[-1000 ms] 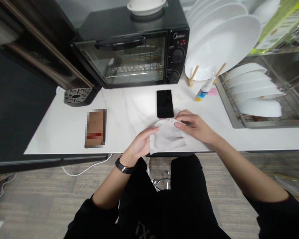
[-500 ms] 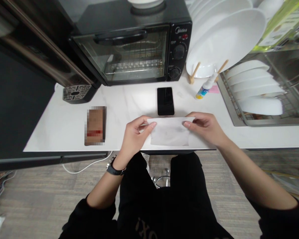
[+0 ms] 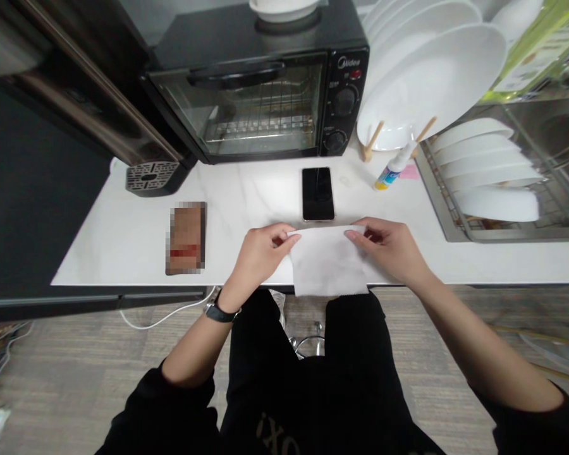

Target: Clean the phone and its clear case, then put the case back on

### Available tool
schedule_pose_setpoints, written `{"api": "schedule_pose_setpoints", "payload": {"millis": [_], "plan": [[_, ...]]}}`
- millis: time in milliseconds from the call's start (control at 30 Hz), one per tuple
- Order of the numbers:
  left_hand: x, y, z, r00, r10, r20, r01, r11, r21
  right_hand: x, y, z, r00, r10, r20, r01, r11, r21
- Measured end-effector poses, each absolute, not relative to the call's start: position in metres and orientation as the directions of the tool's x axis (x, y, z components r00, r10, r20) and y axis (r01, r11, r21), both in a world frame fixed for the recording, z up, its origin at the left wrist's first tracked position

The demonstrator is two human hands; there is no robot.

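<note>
Between my two hands a thin pale grey cleaning cloth (image 3: 330, 265) with zigzag-cut edges is spread out, its lower part hanging past the counter's front edge. My left hand (image 3: 265, 253) pinches its upper left corner between thumb and fingers. At the upper right corner my right hand (image 3: 386, 246) grips it the same way. Just beyond the cloth a phone (image 3: 318, 194) lies with its dark screen up. A small white spray bottle (image 3: 394, 169) with a blue and yellow label stands to the right, beside a pink slip of paper (image 3: 410, 172).
A black toaster oven (image 3: 260, 107) stands at the back of the white counter (image 3: 246, 196). Left lies a blurred-out brown object (image 3: 184, 239), near a drink machine's drip tray (image 3: 150, 177). Large plates (image 3: 436, 82) lean in a rack; bowls (image 3: 483, 158) sit in the sink at right.
The cloth's lower edge has come down, so more of it shows and overhangs the counter edge. Both hands keep their pinch on its top corners. The view has shifted slightly.
</note>
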State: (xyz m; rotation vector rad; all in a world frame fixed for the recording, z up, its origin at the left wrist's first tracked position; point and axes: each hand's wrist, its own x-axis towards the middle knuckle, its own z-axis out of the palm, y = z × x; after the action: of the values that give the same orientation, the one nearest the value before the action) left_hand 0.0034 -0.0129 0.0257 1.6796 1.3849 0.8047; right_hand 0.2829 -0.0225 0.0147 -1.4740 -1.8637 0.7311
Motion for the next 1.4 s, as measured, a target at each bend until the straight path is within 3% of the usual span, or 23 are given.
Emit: {"api": "schedule_pose_setpoints", "payload": {"millis": [133,233,433,567,733,867,1067,1267,1400], "plan": [[0.011,0.002,0.016,0.128,0.992,0.007,0.631,-0.087,0.771,0.278,-0.012,-0.001,-0.122,0.975,0.188,0.751,0.215,-0.625],[0.012,0.001,0.026,0.085,0.995,0.055,0.657,-0.097,0.748,0.273,-0.013,0.002,-0.116,0.974,0.194,0.816,0.204,-0.541],[0.019,0.018,0.049,0.176,0.984,0.011,0.696,-0.133,0.705,0.265,0.004,0.012,-0.126,0.977,0.173,0.876,0.191,-0.442],[0.040,0.056,0.043,0.207,0.978,0.024,0.815,-0.186,0.549,0.254,0.025,0.011,-0.115,0.979,0.171,0.891,0.178,-0.417],[0.059,0.089,0.025,0.273,0.960,0.069,0.867,-0.276,0.415,0.241,0.037,0.004,-0.106,0.980,0.169,0.859,0.175,-0.481],[0.060,0.096,0.015,0.231,0.968,0.094,0.884,-0.250,0.395,0.239,0.042,-0.002,-0.062,0.984,0.170,0.803,0.150,-0.576],[0.060,0.107,0.008,0.209,0.971,0.115,0.842,-0.239,0.483,0.243,0.048,-0.008,-0.055,0.984,0.168,0.693,0.159,-0.703],[0.055,0.111,0.010,0.137,0.975,0.177,0.645,-0.224,0.730,0.234,0.045,-0.012,-0.137,0.972,0.192,0.467,0.234,-0.853],[0.034,0.112,0.023,0.196,0.969,0.150,0.672,-0.245,0.699,0.240,0.046,0.003,-0.210,0.962,0.173,0.332,0.236,-0.913]]}}
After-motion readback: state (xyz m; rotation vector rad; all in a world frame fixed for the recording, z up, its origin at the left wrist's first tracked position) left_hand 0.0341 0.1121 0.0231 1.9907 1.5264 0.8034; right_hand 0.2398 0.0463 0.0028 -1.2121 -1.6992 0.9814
